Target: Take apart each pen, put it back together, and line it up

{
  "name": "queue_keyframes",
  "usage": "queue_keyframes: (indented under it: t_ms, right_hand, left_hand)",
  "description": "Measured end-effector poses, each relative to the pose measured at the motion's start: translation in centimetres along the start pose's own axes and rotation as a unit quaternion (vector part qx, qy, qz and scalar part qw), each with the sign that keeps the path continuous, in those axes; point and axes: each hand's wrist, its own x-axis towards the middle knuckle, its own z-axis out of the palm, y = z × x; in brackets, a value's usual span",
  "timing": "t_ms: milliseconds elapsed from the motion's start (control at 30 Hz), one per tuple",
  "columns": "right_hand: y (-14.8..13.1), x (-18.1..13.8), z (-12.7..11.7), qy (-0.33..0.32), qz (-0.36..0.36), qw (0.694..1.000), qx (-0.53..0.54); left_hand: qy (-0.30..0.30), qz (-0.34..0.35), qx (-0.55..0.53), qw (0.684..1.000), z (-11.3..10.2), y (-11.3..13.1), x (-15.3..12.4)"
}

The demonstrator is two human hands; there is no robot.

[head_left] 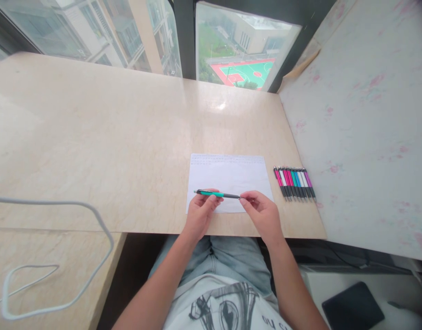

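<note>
A teal pen with a dark tip is held level between both hands, just above a white sheet of paper on the beige marble desk. My left hand pinches the teal barrel near its clip end. My right hand pinches the dark tip end with thumb and forefinger. Faint writing runs along the top edge of the sheet.
A row of several pens in pink, white, green, blue and purple lies right of the paper, near a wall with floral paper. A white cable loops at the lower left. A dark tablet lies low right. Windows are behind the desk.
</note>
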Motion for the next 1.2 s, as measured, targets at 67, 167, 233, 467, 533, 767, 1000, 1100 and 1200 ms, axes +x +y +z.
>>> queue_keyframes:
  t_ms: [67, 167, 233, 467, 533, 767, 1000, 1100, 1200]
  right_hand:
    - [-0.05, 0.00, 0.13, 0.001, -0.016, 1.000, -0.021]
    - [-0.24, -0.02, 0.02, -0.001, -0.024, 0.999, -0.035]
    - [-0.40, -0.02, -0.13, -0.001, -0.020, 0.999, -0.037]
    - [-0.22, 0.10, -0.25, -0.046, 0.016, 0.997, -0.065]
    - [-0.05, 0.13, -0.14, -0.046, 0.019, 0.998, -0.049]
    - [-0.37, -0.02, -0.12, -0.044, -0.011, 0.997, -0.056]
    - [-0.38, -0.18, -0.42, -0.059, -0.005, 0.998, -0.035]
    - [-0.24, -0.40, -0.60, -0.045, -0.018, 0.997, -0.057]
    - [0.14, -0.61, -0.66, -0.042, 0.005, 0.997, -0.070]
  left_hand:
    - [-0.001, -0.004, -0.004, 1.000, 0.04, 0.08, 0.00]
    - [-0.007, -0.008, 0.008, 1.000, 0.08, 0.21, 0.00]
    - [-0.014, -0.009, 0.018, 1.000, 0.07, 0.25, -0.01]
    - [-0.018, -0.008, 0.041, 0.999, -0.03, 0.18, -0.10]
    - [-0.018, -0.009, 0.047, 0.999, 0.01, 0.22, -0.15]
    - [-0.014, -0.005, 0.061, 0.998, 0.15, 0.29, -0.21]
    - [-0.019, -0.001, 0.072, 0.997, 0.02, 0.19, -0.17]
    - [-0.022, -0.001, 0.083, 0.996, 0.04, 0.24, -0.24]
    - [-0.031, -0.004, 0.102, 0.994, 0.11, 0.34, -0.29]
